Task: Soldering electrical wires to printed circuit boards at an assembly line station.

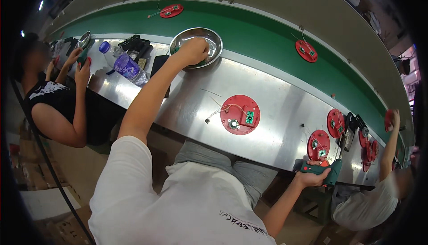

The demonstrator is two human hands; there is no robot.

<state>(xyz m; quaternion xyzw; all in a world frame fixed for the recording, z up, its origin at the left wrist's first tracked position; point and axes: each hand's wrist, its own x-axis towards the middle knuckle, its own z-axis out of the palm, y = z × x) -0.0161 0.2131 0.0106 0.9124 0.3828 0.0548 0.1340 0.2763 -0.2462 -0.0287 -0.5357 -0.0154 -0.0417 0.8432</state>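
Across the steel surface (276, 107), here's the bowl (217, 44), left grip (195, 51) dipped in; whether it's pinching anything, I can't tell. Front and centre, the red disc (238, 115) lies flat; best keep its wires (216, 112) clear of the driver (333, 176) the right grip (314, 179) grasps. Bottle label (127, 66): purple, print unreadable.

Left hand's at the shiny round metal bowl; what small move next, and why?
Probably lift the left hand from the shiny round metal bowl toward the flat red disc with a green circuit board: the disc lies right in front, untouched by either hand, while the right hand grips a dark green power driver.
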